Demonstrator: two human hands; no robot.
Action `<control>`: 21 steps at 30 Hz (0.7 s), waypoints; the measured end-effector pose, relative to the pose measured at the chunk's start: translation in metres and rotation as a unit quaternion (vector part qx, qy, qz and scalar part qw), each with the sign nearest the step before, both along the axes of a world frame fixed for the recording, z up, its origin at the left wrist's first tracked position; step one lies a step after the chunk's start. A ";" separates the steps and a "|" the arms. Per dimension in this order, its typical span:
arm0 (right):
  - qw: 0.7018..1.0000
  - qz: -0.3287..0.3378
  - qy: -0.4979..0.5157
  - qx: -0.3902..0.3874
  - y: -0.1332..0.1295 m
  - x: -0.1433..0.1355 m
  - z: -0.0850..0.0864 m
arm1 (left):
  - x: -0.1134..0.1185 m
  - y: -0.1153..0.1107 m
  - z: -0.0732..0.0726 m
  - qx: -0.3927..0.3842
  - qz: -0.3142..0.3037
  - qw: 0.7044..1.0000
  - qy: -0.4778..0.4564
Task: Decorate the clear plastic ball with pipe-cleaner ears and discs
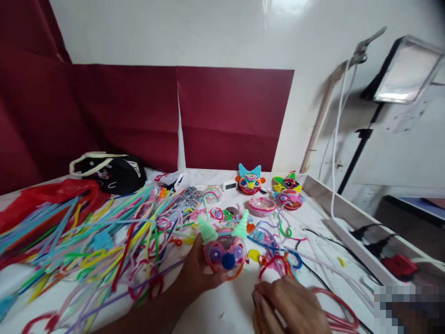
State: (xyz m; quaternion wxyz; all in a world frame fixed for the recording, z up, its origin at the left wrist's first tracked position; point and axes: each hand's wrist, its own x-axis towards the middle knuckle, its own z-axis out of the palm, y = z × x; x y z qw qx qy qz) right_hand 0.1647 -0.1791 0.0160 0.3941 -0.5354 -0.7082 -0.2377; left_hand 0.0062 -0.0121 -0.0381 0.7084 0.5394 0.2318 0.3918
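Observation:
My left hand (198,271) is closed round the left side of a clear round animal face (225,255). It carries pale green fuzzy ears, purple eyes with pink rims, a dark blue pompom nose and an orange strip along the bottom. Low in the picture, my right hand (288,306) has its fingers bent and pressed together. Whatever lies in those fingers is hidden. Between the hands and just beyond the right one are bent pipe cleaners (273,269) in red, pink and orange.
Loose pipe cleaners (139,227) spread over the left of the table. Behind them are a red plastic bag (59,197) and a black bag (118,174). Finished animal faces (250,181) and a pink clear bowl (262,206) stand at the back. Cables and a white trough (347,227) run along the right.

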 end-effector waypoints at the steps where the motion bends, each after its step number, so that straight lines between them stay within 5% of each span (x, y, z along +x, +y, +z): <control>1: 1.000 -0.001 -0.010 0.009 0.000 0.000 0.001 | 0.000 -0.002 0.001 0.008 0.012 1.000 0.003; 10: 0.997 -0.025 -0.036 0.060 -0.003 0.002 0.003 | 0.001 0.006 0.009 0.105 -0.053 0.992 0.047; 21: 0.990 -0.105 -0.072 0.064 0.004 0.011 0.007 | 0.006 0.002 0.014 0.102 -0.005 0.994 0.031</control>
